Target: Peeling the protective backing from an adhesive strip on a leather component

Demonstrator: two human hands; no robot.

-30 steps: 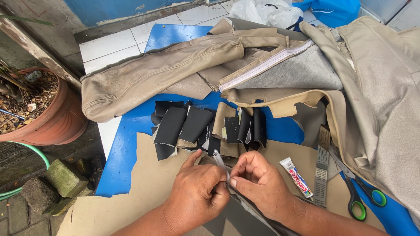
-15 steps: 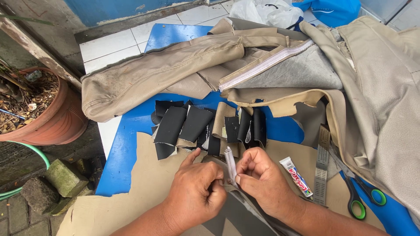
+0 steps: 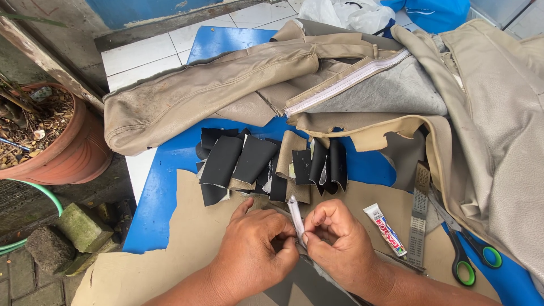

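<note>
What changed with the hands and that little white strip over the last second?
The white strip, earlier low between both hands, now stands upright, pinched between left hand and right hand. The black patches, glue tube and scissors stayed put.

Two hands, left (image 3: 255, 252) and right (image 3: 334, 246), pinching one thin white strip (image 3: 295, 214). One small glue tube (image 3: 385, 229). One pair of green-handled scissors (image 3: 462, 249). One terracotta plant pot (image 3: 62, 150). Roughly eight black leather scraps (image 3: 224, 161) fanned on one blue counter (image 3: 164, 187); exact count unclear through overlap.
</note>
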